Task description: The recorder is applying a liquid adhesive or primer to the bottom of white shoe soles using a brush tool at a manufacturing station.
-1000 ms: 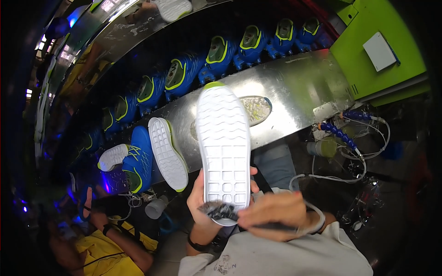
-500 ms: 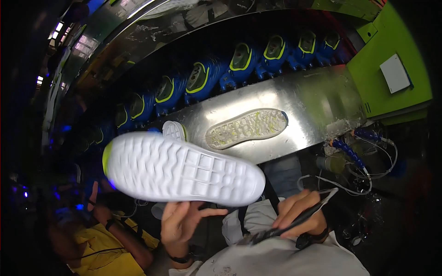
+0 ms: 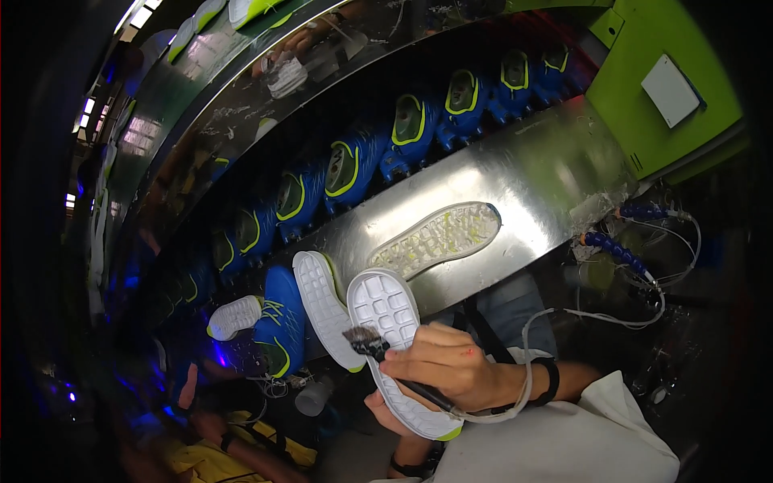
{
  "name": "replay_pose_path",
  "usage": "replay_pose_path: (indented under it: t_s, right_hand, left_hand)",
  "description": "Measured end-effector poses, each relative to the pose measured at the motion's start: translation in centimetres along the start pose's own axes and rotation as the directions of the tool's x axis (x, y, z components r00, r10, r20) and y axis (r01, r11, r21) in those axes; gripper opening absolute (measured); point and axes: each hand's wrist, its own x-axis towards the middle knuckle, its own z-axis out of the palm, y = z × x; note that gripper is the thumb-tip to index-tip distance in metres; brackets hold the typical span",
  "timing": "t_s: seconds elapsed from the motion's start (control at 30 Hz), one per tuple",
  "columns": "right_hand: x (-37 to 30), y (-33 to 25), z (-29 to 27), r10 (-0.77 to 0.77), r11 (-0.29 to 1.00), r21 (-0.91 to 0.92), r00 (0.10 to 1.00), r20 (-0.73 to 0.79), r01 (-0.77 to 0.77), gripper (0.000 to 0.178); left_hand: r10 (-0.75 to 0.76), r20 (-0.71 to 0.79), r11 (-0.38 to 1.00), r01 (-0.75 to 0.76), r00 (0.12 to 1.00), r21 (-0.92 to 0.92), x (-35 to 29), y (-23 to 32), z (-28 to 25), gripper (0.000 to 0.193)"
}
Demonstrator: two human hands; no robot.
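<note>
My right hand (image 3: 459,366) grips a dark-handled brush (image 3: 372,344) with pale bristles and a white tube running from its handle. The brush head is over the side of a white shoe sole (image 3: 386,302) with a grid of square recesses; whether the bristles touch it I cannot tell. Beneath it my left hand (image 3: 386,410) holds this sole, its fingers closed at the lower edge and partly hidden. A second white sole (image 3: 324,302) with a lime end stands just left, beside a blue shoe (image 3: 279,314) with a lime collar.
A worn cream sole-shaped piece (image 3: 443,233) lies on the metal bench (image 3: 523,185). Behind it runs a row of blue shoes (image 3: 352,169). A small white sole (image 3: 233,318), blue flexible hoses (image 3: 616,249) and a green panel (image 3: 684,56) surround the bench. A co-worker's arm (image 3: 250,459) is lower left.
The large white sole near the camera has left that place. A sole is now held lower, near my body. My right hand has brought the brush left over it. A blue shoe now shows.
</note>
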Motion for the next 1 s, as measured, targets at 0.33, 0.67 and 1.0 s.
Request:
replay_pose_path:
  t_s: [0.33, 0.67, 1.0]
  right_hand:
    - [-4.1, -2.1, -2.9, 0.091, 0.847, 0.5, 0.977, 0.194, -0.178, 0.028]
    - [-3.9, -3.0, -6.7, 0.392, 0.72, 0.517, 0.886, 0.247, -0.462, 0.033]
    - [-4.5, -5.9, -7.9, 0.231, 0.912, 0.257, 0.917, 0.324, -0.32, 0.03]
  left_hand:
    - [-0.391, 0.096, 0.871, 0.335, 0.915, 0.358, 4.2, 1.1, 2.1, 0.091]
    - [-0.08, -0.178, 0.697, 0.183, 0.981, 0.693, 3.3, -1.8, 7.9, 0.097]
    - [-0.247, -0.118, 0.858, 0.273, 0.962, 0.435, 2.4, 0.8, 7.2, 0.071]
